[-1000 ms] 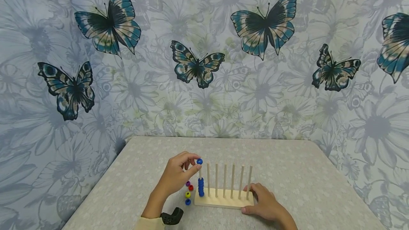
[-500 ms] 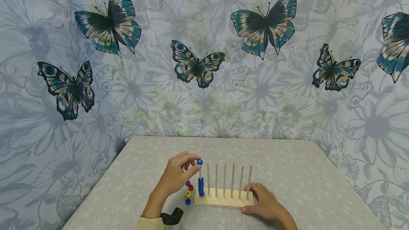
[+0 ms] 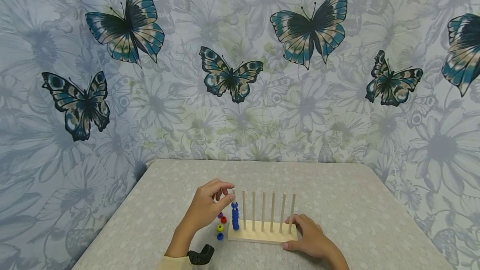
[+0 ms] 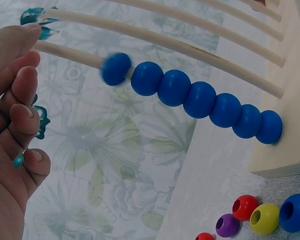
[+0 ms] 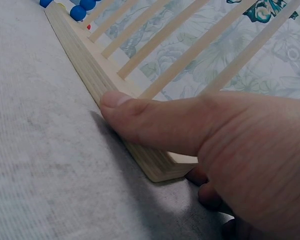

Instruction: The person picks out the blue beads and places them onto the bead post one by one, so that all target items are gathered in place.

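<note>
A wooden peg stand (image 3: 262, 235) with a row of upright pegs rests on the table. Blue beads (image 4: 199, 100) are stacked on its leftmost peg. Just above that stack, another blue bead (image 4: 116, 69) is threaded on the same peg, blurred and slightly apart from the rest. My left hand (image 3: 207, 203) is at the peg's tip, thumb and index finger beside it, with no bead between them. At the stand's right end my right hand (image 3: 311, 238) grips the base, thumb (image 5: 150, 120) on the front edge and fingers behind, mostly hidden.
Loose beads lie left of the stand: a blue one (image 3: 220, 236), a yellow one (image 3: 220, 228), a red one (image 3: 223, 219) and a purple one (image 4: 227, 225). A patterned wall (image 3: 240, 132) with butterflies rises behind the table (image 3: 322, 186).
The blue bead held at the peg's top has been let go and has dropped down the peg to near the stack. My right hand has stayed on the base.
</note>
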Demonstrator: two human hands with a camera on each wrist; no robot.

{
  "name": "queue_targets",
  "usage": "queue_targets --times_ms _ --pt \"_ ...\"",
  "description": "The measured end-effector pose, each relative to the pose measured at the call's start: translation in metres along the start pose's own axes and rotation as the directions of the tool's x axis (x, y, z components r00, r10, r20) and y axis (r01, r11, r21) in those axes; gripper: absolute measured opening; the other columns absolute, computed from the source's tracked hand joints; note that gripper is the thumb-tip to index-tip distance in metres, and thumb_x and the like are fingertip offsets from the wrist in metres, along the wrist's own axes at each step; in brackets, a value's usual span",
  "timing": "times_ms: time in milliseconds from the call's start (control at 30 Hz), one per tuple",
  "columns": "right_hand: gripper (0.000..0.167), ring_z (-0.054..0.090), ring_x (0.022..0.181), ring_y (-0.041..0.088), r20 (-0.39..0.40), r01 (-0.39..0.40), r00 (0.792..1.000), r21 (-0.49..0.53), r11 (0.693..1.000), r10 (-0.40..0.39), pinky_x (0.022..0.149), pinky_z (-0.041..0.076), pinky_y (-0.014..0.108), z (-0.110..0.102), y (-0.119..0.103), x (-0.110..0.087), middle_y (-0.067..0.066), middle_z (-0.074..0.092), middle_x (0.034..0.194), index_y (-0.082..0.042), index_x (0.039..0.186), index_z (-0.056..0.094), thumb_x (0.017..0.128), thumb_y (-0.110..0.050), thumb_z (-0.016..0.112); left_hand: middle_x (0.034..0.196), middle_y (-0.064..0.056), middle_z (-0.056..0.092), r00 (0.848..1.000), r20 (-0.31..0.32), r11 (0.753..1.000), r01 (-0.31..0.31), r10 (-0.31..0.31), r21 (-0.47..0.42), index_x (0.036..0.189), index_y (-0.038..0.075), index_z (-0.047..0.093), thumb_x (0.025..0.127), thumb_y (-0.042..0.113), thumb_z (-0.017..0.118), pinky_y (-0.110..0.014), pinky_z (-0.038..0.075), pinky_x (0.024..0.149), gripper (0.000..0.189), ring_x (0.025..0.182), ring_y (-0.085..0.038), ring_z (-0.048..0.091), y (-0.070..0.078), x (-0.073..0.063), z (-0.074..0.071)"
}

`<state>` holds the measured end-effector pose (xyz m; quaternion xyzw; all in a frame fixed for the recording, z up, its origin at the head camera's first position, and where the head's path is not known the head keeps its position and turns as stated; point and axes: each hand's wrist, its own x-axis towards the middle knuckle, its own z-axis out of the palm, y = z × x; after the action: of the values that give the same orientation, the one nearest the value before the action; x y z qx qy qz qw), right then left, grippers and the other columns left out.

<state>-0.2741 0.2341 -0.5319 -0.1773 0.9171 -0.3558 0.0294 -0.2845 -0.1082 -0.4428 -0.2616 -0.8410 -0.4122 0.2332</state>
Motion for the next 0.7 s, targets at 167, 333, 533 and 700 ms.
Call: queue_targets --times_ms 167,333,533,700 --pt "0.055 0.053 0.114 0.019 -0.004 -0.005 1.0 -0.009 1.0 0.005 0.095 0.035 0.057 0.0 0.0001 0.001 -0.005 0.058 0.112 -0.025 0.114 0.059 0.072 -0.049 0.087 0.084 0.019 0.059 1.0 -0.016 1.0 0.013 -0.013 0.006 0.111 0.035 0.071 0.093 0.038 0.072 -0.022 0.042 0.058 0.019 0.069 -0.005 0.048 -0.0015 -0.0014 0.0003" --pt "0.055 0.053 0.113 0.018 -0.002 -0.006 1.0 -0.009 1.0 0.006 0.096 0.036 0.058 0.0003 0.0002 0.0011 -0.004 0.058 0.112 -0.026 0.114 0.059 0.072 -0.049 0.087 0.085 0.019 0.059 0.999 -0.02 0.999 0.028 -0.028 0.015 0.111 0.034 0.072 0.093 0.039 0.071 -0.021 0.042 0.057 0.02 0.069 -0.005 0.049 -0.0033 -0.0034 -0.0013" --pt "0.055 0.053 0.114 0.019 0.0 -0.006 1.0 -0.002 1.0 0.006 0.097 0.039 0.056 -0.0003 -0.0007 0.0009 -0.003 0.059 0.114 -0.025 0.113 0.059 0.072 -0.05 0.086 0.086 0.019 0.06 0.999 -0.017 0.999 0.04 -0.04 0.023 0.112 0.026 0.074 0.093 0.036 0.072 -0.021 0.043 0.058 0.021 0.069 -0.005 0.051 -0.0065 -0.0062 -0.0053" --pt "0.055 0.052 0.114 0.019 -0.002 -0.009 1.0 -0.008 1.0 0.009 0.097 0.039 0.056 -0.0009 -0.0006 0.0008 -0.004 0.059 0.114 -0.026 0.113 0.059 0.072 -0.05 0.086 0.085 0.019 0.06 0.999 -0.025 0.999 0.039 -0.038 0.038 0.109 0.032 0.072 0.093 0.034 0.073 -0.021 0.044 0.057 0.016 0.068 -0.004 0.05 -0.0095 -0.0103 -0.0083"
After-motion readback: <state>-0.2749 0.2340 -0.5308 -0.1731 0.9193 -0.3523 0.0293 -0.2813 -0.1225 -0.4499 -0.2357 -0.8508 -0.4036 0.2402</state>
